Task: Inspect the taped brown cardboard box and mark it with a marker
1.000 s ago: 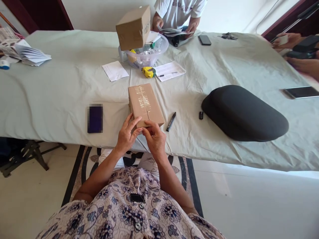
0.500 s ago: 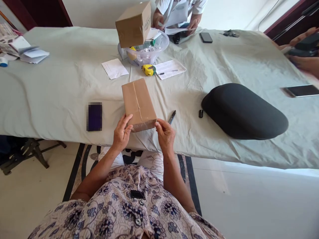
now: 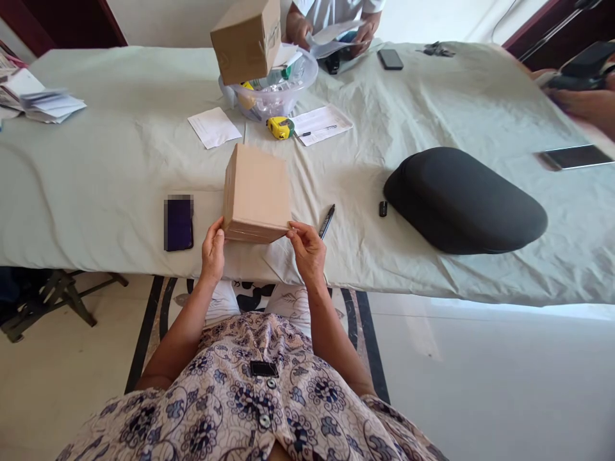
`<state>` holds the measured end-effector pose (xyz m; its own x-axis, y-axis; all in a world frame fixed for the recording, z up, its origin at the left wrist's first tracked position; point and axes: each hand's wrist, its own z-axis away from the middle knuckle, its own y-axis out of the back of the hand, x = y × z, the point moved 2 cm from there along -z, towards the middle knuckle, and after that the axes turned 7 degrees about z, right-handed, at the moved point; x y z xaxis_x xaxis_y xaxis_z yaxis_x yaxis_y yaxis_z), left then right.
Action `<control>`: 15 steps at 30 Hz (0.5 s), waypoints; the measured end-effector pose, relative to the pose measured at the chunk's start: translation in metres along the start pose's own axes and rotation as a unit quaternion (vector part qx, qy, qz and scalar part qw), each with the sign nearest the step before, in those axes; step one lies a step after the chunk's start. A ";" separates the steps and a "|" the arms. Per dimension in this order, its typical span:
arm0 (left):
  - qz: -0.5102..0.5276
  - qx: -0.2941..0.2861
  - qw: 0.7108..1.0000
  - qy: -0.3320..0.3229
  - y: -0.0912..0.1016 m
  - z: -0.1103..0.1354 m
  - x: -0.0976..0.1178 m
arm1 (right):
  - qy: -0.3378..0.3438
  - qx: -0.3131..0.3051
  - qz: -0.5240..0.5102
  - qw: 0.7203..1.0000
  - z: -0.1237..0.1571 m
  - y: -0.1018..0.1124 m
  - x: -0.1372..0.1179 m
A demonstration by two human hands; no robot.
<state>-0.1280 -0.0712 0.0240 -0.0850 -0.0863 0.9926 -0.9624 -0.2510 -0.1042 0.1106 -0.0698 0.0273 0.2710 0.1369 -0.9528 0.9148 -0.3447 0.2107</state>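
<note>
A brown cardboard box stands tilted on the table's near edge, a plain wide face turned up. My left hand grips its near left corner with curled fingers. My right hand pinches its near right corner. A black marker pen lies just right of my right hand, its cap further right. A dark phone lies left of the box.
A pale green sheet covers the table. A black padded case lies at the right. Behind are a yellow tape measure, paper slips, a clear bowl with a second cardboard box, and another person's hands with papers.
The box has been rolled over in both hands: the taped face seen before has turned away and a plain face now shows. My hands have spread to its near corners.
</note>
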 end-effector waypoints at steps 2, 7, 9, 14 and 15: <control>-0.064 -0.001 0.998 0.001 0.000 0.001 0.001 | 0.034 0.006 0.019 0.999 0.001 0.002 -0.009; -0.125 -0.035 0.992 0.000 -0.009 0.005 0.010 | 0.076 -0.010 0.045 0.996 0.001 0.004 -0.022; -0.136 -0.030 0.990 0.002 -0.014 0.004 0.013 | 0.079 -0.014 0.041 0.996 0.002 0.003 -0.022; -0.143 0.003 0.989 0.043 -0.020 -0.001 0.016 | 0.057 -0.022 0.033 0.998 0.002 0.001 -0.012; -0.144 0.003 0.988 0.046 -0.020 -0.001 0.017 | 0.049 -0.024 0.033 0.998 0.002 0.000 -0.007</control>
<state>-0.1108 -0.0666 0.0426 0.1689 0.0778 0.9825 -0.9483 -0.2588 0.1836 0.1082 -0.0727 0.0340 0.3576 0.2069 -0.9107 0.9065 -0.3113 0.2852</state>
